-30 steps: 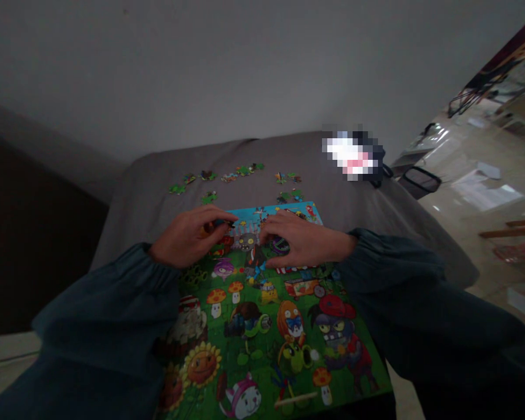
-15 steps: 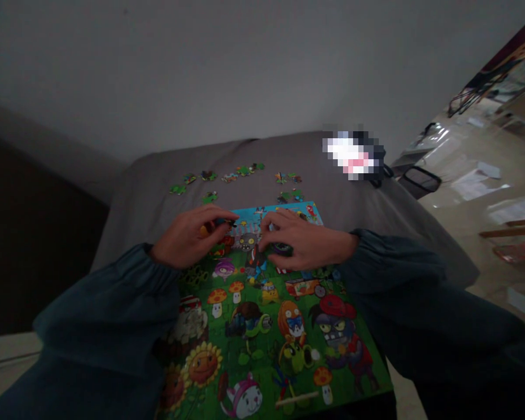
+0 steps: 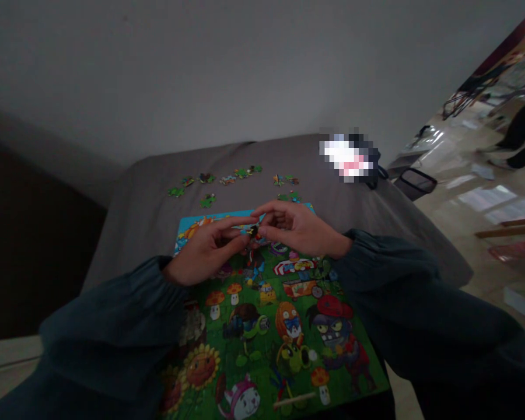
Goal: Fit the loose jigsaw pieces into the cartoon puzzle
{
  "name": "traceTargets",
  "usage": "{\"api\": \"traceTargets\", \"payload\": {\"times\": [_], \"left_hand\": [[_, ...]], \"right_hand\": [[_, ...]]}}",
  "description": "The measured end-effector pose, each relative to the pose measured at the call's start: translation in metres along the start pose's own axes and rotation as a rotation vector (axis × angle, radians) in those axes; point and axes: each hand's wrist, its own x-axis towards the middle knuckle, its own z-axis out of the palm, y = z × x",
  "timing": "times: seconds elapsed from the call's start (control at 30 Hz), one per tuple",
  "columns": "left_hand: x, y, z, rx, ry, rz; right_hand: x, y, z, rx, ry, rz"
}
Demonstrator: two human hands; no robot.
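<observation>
A colourful cartoon jigsaw puzzle [image 3: 254, 297] lies in front of me, its pieces joined into a picture with a blue upper edge. Over its upper part my two hands meet. A small dark puzzle piece [image 3: 253, 231] is pinched between the thumb and fingers of my left hand [image 3: 210, 248]. From the other side my right hand [image 3: 295, 230] has its thumb and fingertips closed on the same piece. Both hands cover part of the picture's top rows.
Several loose puzzle pieces [image 3: 242, 173] lie beyond the board on a grey cloth [image 3: 157, 221]. A blurred-out object [image 3: 347, 154] is at the back right. Past the cloth's right edge are the floor and a person's legs [image 3: 522, 134]. A wall stands behind.
My left hand has moved right with the puzzle piece, and my right hand has shifted to meet it. A person's legs have come into view at the far right.
</observation>
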Motion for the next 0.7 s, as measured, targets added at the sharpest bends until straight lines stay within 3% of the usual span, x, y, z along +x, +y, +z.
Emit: {"api": "traceTargets", "payload": {"times": [0.13,0.23,0.33,0.5,0.7], "left_hand": [[0.001,0.001,-0.003,0.032,0.028,-0.027],[0.002,0.002,-0.006,0.086,0.081,-0.018],[0.003,0.001,-0.015,0.178,0.173,0.0],[0.008,-0.009,-0.039,0.482,0.212,0.064],[0.012,-0.014,-0.051,0.616,0.21,0.099]], "right_hand": [[0.001,-0.003,0.0,0.009,0.003,-0.018],[0.001,-0.009,-0.013,-0.031,-0.009,-0.03],[0.0,-0.01,-0.048,-0.129,-0.067,-0.006],[-0.005,0.005,-0.108,-0.247,0.005,0.095],[-0.001,0.023,-0.11,-0.27,-0.119,0.187]]}}
